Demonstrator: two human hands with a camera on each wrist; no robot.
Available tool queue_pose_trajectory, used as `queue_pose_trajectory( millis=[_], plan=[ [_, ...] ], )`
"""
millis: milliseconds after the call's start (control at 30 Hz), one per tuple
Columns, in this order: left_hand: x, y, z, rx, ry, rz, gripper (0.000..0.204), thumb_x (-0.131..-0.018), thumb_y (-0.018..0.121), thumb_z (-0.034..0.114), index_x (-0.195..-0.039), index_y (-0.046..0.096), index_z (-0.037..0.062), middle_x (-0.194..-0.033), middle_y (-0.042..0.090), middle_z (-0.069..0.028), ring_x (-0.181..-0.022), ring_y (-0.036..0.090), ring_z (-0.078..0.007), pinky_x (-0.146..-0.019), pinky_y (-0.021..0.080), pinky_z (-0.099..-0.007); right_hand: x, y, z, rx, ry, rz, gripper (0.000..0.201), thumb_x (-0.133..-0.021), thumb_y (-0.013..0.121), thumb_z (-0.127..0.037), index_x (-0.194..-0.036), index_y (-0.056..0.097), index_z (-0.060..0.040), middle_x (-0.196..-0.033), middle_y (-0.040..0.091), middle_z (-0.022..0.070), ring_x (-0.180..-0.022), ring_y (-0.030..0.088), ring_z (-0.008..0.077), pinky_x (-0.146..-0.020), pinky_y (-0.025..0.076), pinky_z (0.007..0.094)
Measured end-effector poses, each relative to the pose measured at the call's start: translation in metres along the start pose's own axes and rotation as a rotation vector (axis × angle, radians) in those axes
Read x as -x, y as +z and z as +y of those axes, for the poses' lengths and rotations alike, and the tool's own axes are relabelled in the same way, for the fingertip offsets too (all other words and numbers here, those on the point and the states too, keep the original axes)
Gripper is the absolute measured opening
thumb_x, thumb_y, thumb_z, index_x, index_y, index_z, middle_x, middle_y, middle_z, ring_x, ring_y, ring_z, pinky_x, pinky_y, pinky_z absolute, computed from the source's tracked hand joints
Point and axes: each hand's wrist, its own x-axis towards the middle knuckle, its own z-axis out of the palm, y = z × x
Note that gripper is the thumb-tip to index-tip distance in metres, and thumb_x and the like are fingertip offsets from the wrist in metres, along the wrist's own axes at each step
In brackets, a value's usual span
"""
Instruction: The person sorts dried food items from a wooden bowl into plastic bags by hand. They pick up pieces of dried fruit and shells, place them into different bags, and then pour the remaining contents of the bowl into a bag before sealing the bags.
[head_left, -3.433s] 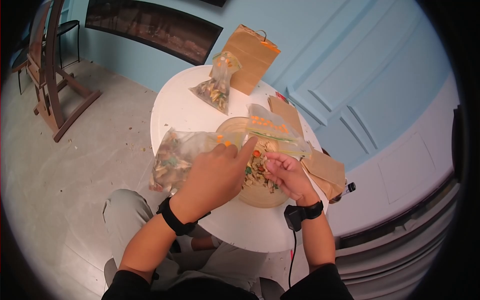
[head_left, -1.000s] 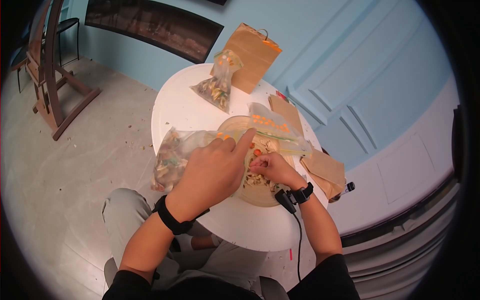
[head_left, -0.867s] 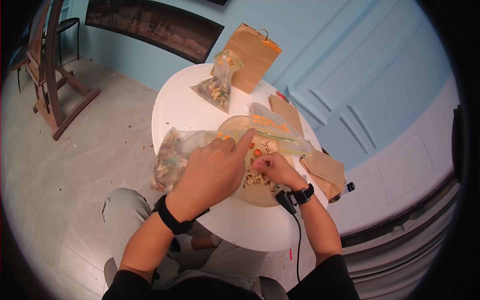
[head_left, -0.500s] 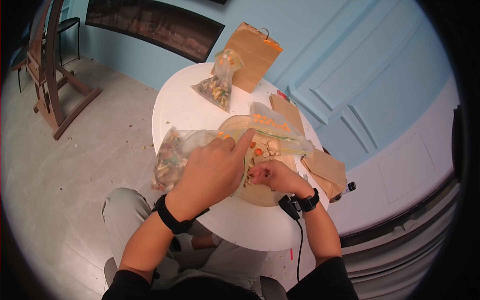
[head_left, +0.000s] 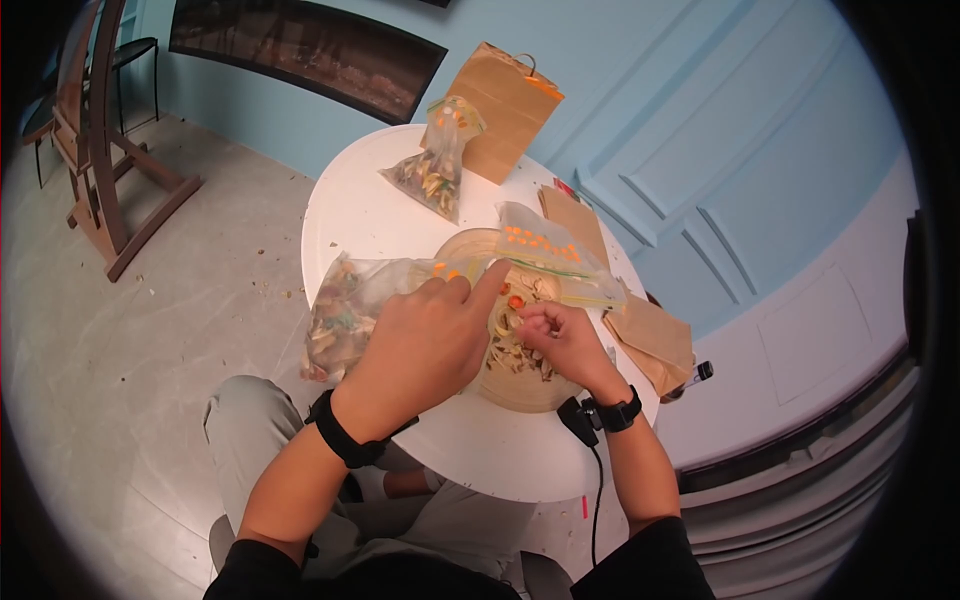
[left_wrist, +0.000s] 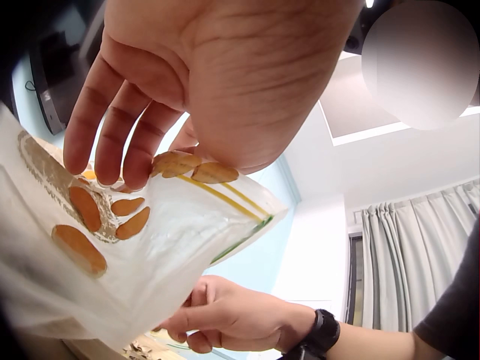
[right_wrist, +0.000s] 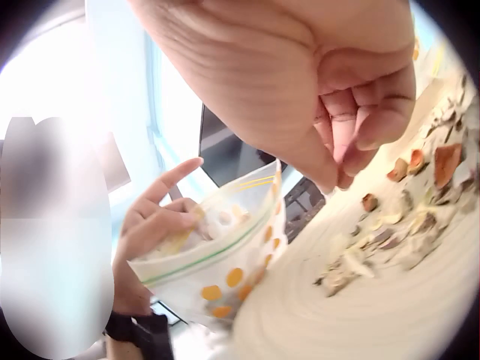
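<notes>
Pale tray (head_left: 540,400): dried pieces (head_left: 510,353) near fingers (head_left: 540,322) of right hand (head_left: 575,347).

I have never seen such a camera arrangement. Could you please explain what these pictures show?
No machine here: these are a person's two bare hands. One picture comes from a camera on the head, looking down; the other two come from cameras on the wrists. On the white table lie a round board with mixed dry-looking pieces, plastic bags and brown paper bags. The left hand holds one plastic bag near its opening. The right hand pinches its fingertips above the board; I cannot tell whether they hold anything.
</notes>
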Motion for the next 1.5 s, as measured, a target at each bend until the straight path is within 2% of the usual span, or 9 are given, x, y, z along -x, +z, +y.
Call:
queue_pose_trajectory(
  millis=[67, 167, 367, 567, 767, 967, 1133, 1233, 1500],
  plan=[
    [0.000, 0.001, 0.000, -0.003, 0.002, 0.003, 0.063, -0.083, 0.062, 0.007, -0.145, 0.048, 0.0057, -0.086, 0.066, -0.0147, -0.079, 0.067, -0.0340, -0.065, 0.055, -0.0454, 0.009, 0.004, -0.024, -0.336, 0.084, -0.048, 0.026, -0.095, 0.073, -0.012, -0.114, 0.068, 0.0045, -0.093, 0.071, 0.0013, -0.080, 0.065, 0.0057, -0.065, 0.051, 0.0220],
    [0.000, 0.004, 0.001, 0.001, 0.005, 0.012, 0.063, -0.083, 0.062, 0.007, -0.145, 0.048, 0.0060, -0.086, 0.066, -0.0148, -0.080, 0.067, -0.0340, -0.065, 0.054, -0.0454, 0.014, 0.014, -0.040, -0.433, 0.048, -0.107, 0.027, -0.097, 0.069, -0.014, -0.117, 0.068, 0.0045, -0.093, 0.071, 0.0001, -0.081, 0.065, 0.0044, -0.064, 0.050, 0.0201],
    [0.000, 0.000, -0.001, 0.009, -0.001, 0.007, 0.063, -0.083, 0.063, 0.007, -0.145, 0.048, 0.0064, -0.088, 0.066, -0.0146, -0.080, 0.067, -0.0338, -0.065, 0.054, -0.0450, 0.015, 0.030, -0.046, -0.284, -0.088, -0.143, 0.028, -0.101, 0.064, -0.017, -0.122, 0.069, 0.0014, -0.091, 0.072, 0.0010, -0.079, 0.066, 0.0061, -0.061, 0.050, 0.0220],
    [0.000, 0.000, -0.005, -0.015, -0.005, 0.029, 0.063, -0.082, 0.062, 0.007, -0.144, 0.049, 0.0067, -0.086, 0.066, -0.0131, -0.077, 0.066, -0.0331, -0.063, 0.054, -0.0445, 0.003, 0.003, -0.003, 0.234, -0.195, 0.179, 0.030, -0.096, 0.070, -0.018, -0.116, 0.070, 0.0035, -0.091, 0.075, 0.0131, -0.081, 0.071, 0.0179, -0.065, 0.054, 0.0315],
    [0.001, -0.003, -0.005, -0.011, -0.013, 0.023, 0.064, -0.082, 0.063, 0.006, -0.144, 0.048, 0.0062, -0.085, 0.065, -0.0132, -0.077, 0.066, -0.0331, -0.062, 0.054, -0.0445, 0.015, -0.015, 0.022, 0.575, -0.085, -0.030, 0.032, -0.089, 0.076, -0.013, -0.118, 0.071, 0.0006, -0.090, 0.073, 0.0095, -0.077, 0.065, 0.0183, -0.074, 0.052, 0.0327],
    [0.001, -0.002, -0.002, -0.003, 0.002, 0.023, 0.064, -0.082, 0.062, 0.006, -0.145, 0.048, 0.0059, -0.084, 0.065, -0.0141, -0.077, 0.066, -0.0339, -0.063, 0.053, -0.0451, 0.005, -0.019, 0.033, 0.345, -0.008, -0.052, 0.019, -0.090, 0.075, -0.014, -0.102, 0.075, 0.0002, -0.090, 0.072, 0.0126, -0.070, 0.065, 0.0182, -0.067, 0.050, 0.0342],
    [0.002, -0.003, -0.002, 0.010, -0.009, 0.000, 0.062, -0.083, 0.061, 0.006, -0.144, 0.048, 0.0038, -0.086, 0.065, -0.0158, -0.078, 0.064, -0.0359, -0.067, 0.052, -0.0471, -0.003, -0.024, 0.014, 0.054, 0.111, -0.103, 0.021, -0.094, 0.072, -0.015, -0.107, 0.073, 0.0020, -0.088, 0.069, 0.0061, -0.075, 0.064, 0.0103, -0.065, 0.055, 0.0288],
    [-0.001, -0.006, 0.000, -0.033, 0.021, 0.025, 0.060, -0.083, 0.064, 0.010, -0.142, 0.051, 0.0042, -0.082, 0.062, -0.0116, -0.077, 0.065, -0.0314, -0.060, 0.053, -0.0445, -0.024, -0.028, 0.003, -0.094, 0.058, -0.132, 0.023, -0.096, 0.070, -0.016, -0.109, 0.071, 0.0032, -0.088, 0.068, 0.0051, -0.077, 0.065, 0.0100, -0.065, 0.059, 0.0263],
    [-0.006, -0.013, 0.011, -0.011, 0.016, 0.029, 0.062, -0.081, 0.062, 0.002, -0.142, 0.053, 0.0055, -0.082, 0.065, -0.0137, -0.071, 0.066, -0.0328, -0.065, 0.053, -0.0410, -0.058, -0.038, -0.037, -0.116, -0.101, -0.154, 0.027, -0.096, 0.070, -0.022, -0.106, 0.071, 0.0028, -0.087, 0.070, 0.0049, -0.073, 0.066, 0.0103, -0.061, 0.057, 0.0251]
  ],
)
